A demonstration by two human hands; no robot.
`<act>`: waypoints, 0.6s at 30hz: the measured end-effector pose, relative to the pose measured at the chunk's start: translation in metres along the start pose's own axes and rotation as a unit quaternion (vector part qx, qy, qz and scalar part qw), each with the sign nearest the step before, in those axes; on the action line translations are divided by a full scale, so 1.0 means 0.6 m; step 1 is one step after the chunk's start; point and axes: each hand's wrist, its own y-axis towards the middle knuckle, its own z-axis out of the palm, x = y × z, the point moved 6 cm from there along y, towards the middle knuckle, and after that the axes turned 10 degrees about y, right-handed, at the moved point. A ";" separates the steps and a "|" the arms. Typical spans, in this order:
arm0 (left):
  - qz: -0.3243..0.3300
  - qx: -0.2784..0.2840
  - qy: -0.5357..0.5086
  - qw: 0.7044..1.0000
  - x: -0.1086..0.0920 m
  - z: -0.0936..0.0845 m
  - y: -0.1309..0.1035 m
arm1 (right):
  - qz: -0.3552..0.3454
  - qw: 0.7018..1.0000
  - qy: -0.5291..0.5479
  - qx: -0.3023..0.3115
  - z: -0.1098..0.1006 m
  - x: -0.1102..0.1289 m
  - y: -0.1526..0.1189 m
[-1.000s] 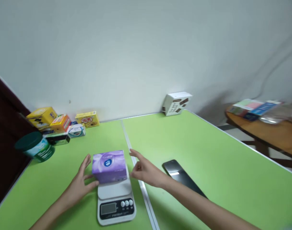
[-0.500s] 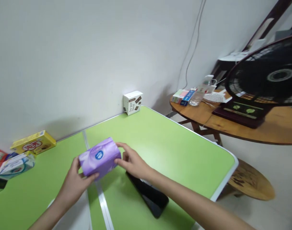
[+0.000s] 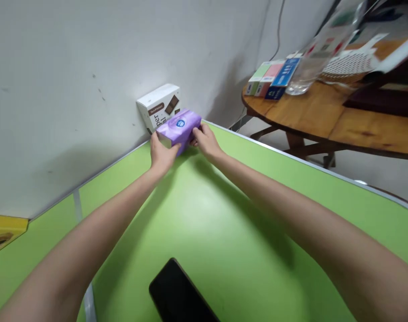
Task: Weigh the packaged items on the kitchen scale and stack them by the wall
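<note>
Both of my hands grip a purple pack [image 3: 185, 127] with a round blue logo, which looks like a tissue pack. My left hand [image 3: 161, 154] is closed on its left end, and my right hand [image 3: 205, 139] pinches the right end. Directly behind the pack, a white box [image 3: 158, 100] with chocolate pictures stands against the wall at the table's far corner. The pack covers the lower right part of this box. Whether the pack's underside touches the green table [image 3: 204, 210] I cannot tell.
A black phone [image 3: 180, 293] lies near the front of the table. A yellow box [image 3: 7, 230] is at the left edge. On the wooden table [image 3: 291, 118] at right are several small boxes [image 3: 274, 77], a clear bottle [image 3: 319, 56] and a white woven fan [image 3: 351, 62].
Both hands have carried the purple pack away from me to the far corner, in front of the white box. My view has shifted closer to that corner.
</note>
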 end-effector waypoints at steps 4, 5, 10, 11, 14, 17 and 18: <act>-0.047 -0.048 0.010 0.998 0.039 0.043 0.039 | -0.041 0.998 -0.056 0.009 0.011 -0.044 0.072; -0.064 -0.043 0.010 0.997 0.053 0.052 0.045 | -0.046 0.997 -0.067 0.015 0.014 -0.055 0.084; -0.059 0.025 0.003 0.998 0.097 0.099 0.071 | -0.093 0.990 -0.102 0.025 0.012 -0.094 0.125; -0.053 0.021 0.005 0.998 0.099 0.105 0.074 | -0.098 0.989 -0.108 0.025 0.011 -0.100 0.130; -0.064 0.005 0.025 0.998 0.100 0.115 0.078 | -0.099 0.988 -0.122 0.010 0.008 -0.115 0.142; -0.090 0.010 0.018 0.996 0.094 0.114 0.077 | -0.092 0.989 -0.115 -0.001 0.009 -0.113 0.139; -0.095 0.016 0.009 0.995 0.091 0.108 0.074 | -0.086 0.991 -0.105 0.002 0.011 -0.107 0.132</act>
